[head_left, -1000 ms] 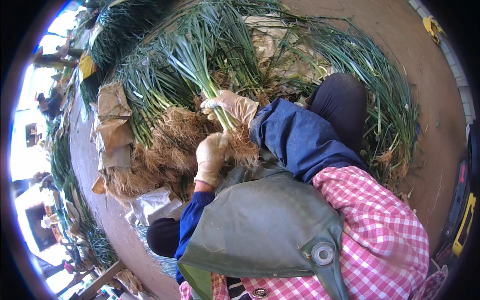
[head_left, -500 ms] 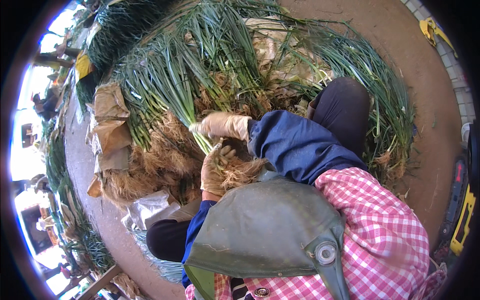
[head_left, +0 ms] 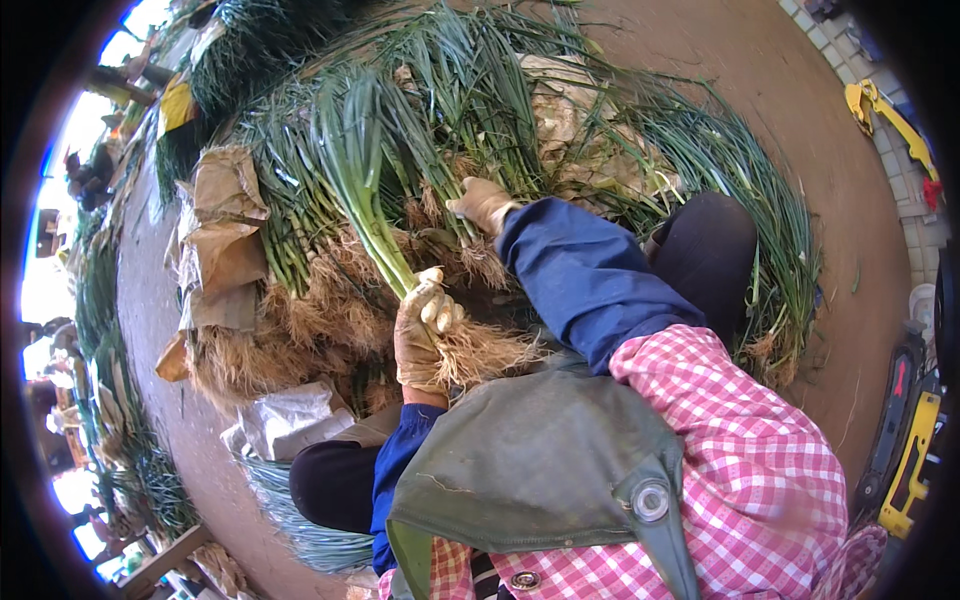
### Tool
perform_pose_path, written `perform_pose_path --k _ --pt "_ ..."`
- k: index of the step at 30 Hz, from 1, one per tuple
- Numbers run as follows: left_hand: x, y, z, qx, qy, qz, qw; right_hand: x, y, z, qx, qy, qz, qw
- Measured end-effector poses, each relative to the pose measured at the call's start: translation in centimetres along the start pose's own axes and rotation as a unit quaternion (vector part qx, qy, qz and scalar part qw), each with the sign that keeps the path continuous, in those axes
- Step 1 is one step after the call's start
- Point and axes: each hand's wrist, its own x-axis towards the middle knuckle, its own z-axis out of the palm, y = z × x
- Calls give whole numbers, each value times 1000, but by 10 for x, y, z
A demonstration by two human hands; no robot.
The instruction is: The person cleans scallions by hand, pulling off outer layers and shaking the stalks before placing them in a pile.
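My gloved left hand [head_left: 424, 325] is closed round the lower stems of a bunch of green onions [head_left: 372, 215]. The leaves of the bunch point away from me, and its tan roots hang beside the hand, over my lap. My gloved right hand [head_left: 484, 204] reaches into the row of loose green onions [head_left: 470, 100] on the ground ahead. Its thumb and fingers look slightly apart at the stems; the fingertips are partly hidden. Rooty ends of more green onions [head_left: 325, 310] lie in a thick heap left of the held bunch.
Brown paper sheets [head_left: 222, 235] stand at the heap's left, with a crumpled pale plastic sheet [head_left: 290, 420] near my left knee. More green onions [head_left: 770, 200] curve round my right knee. Yellow-handled tools [head_left: 905, 130] lie at the far right by the tiles. A green apron [head_left: 530, 460] covers my lap.
My right hand has left the held bunch and moved right and away to the green onions on the ground. My left hand keeps the bunch, now tilted more upright in view.
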Motion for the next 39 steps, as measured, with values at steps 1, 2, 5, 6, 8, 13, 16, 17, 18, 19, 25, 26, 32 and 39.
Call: perform_pose_path --k 1,2,5,6,8,13,16,17,18,19,25,26,32,39 --pt "11 -5 3 -6 -7 -9 1000 18 5 -24 -7 -45 53 998" --pt "-3 9 -38 -15 51 24 998 -27 -34 -2 208 -127 23 969" --pt "18 -6 -34 1 57 -1 998 0 -5 -51 418 -146 -112 890" --pt "25 -11 -38 8 30 3 1000 1 -4 -59 490 -155 -67 855" --pt "24 -11 -47 39 49 28 998 -33 -26 -45 435 -160 -4 886" --pt "33 -26 -38 14 39 29 999 -76 -28 -20 453 -196 -108 863" --pt "39 -32 -41 4 68 0 998 -103 -35 -4 489 -219 -96 839" --pt "26 -28 -21 -4 96 -1 995 -117 -43 -7 485 -218 -106 840" --pt "35 -33 -25 -59 63 8 996 -123 -42 -3 461 -196 -109 859" --pt "34 -30 -34 -58 53 -15 997 -132 -46 -1 460 -192 -113 859" --pt "25 -26 -34 -91 21 -81 992 -153 -43 -20 580 -222 -58 781" --pt "25 -25 -48 -99 31 -94 990 -170 -72 -30 601 -212 -80 766" --pt "17 -20 -50 -43 68 -47 996 -142 -105 -116 480 -30 -263 836" --pt "18 -20 -23 -14 39 -72 997 -74 -38 -22 293 -192 31 936"
